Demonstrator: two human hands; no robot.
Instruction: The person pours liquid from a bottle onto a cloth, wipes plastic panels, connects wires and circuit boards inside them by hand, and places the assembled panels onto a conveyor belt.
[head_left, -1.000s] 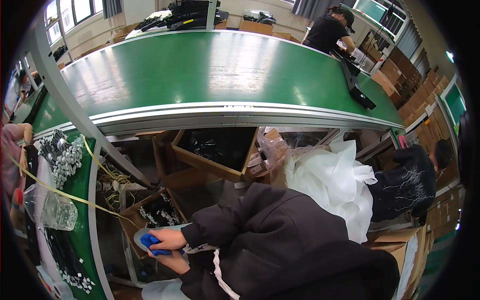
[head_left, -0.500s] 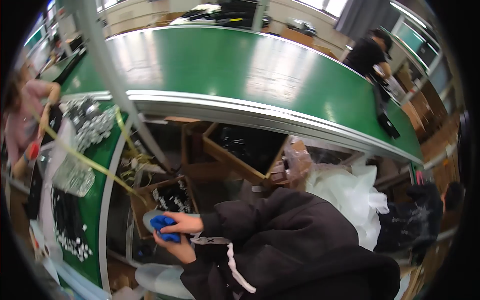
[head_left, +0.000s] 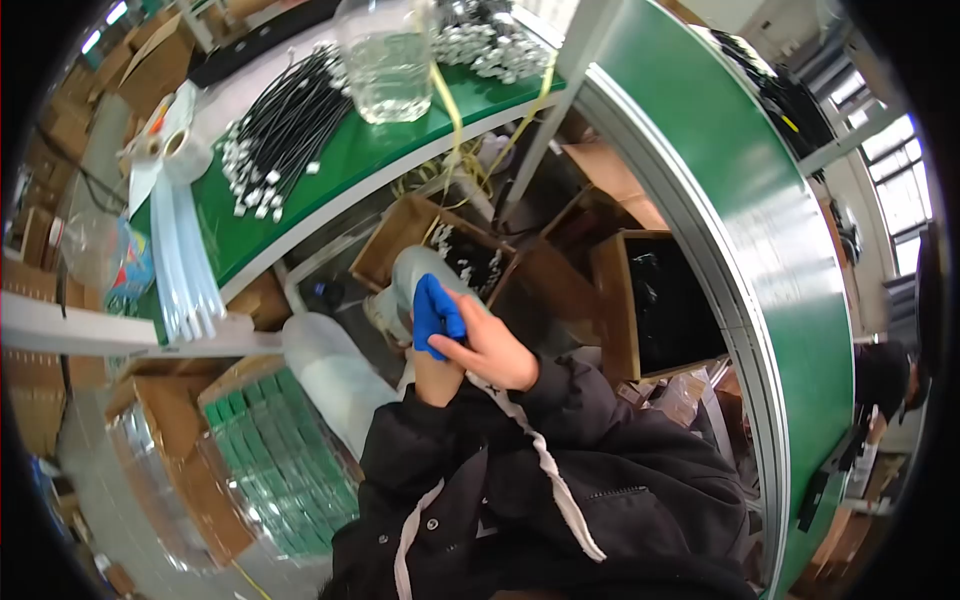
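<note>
- At the far left, pale blue strips (head_left: 185, 265) hang over the end of a green surface (head_left: 335, 175), with a white paper roll (head_left: 187, 155) just beside their upper ends.
- Below, next to the surface, green packs (head_left: 275, 455) wrapped in clear plastic lie stacked beside brown cardboard.
- On the surface, a bundle of black cables (head_left: 298, 115) with white ends is spread out; right of it stands a clear jug (head_left: 390, 75) partly filled with clear liquid.
- Beyond the hands, under the surface, an open cardboard box (head_left: 383, 238) holds black and white small parts.
- The left hand (head_left: 434, 362) is raised in front of the body, its fingers covered by a blue glove (head_left: 431, 310); whether they are curled or straight I cannot tell.
- The right hand (head_left: 492, 348) meets it from the right, thumb and fingers gripping the glove.
- Further right, another open box (head_left: 613, 310) contains black plastic.
- At the far right, a long black bar (head_left: 835, 478) lies on a second green surface (head_left: 805, 300), near a dark-clothed person (head_left: 880, 375).
</note>
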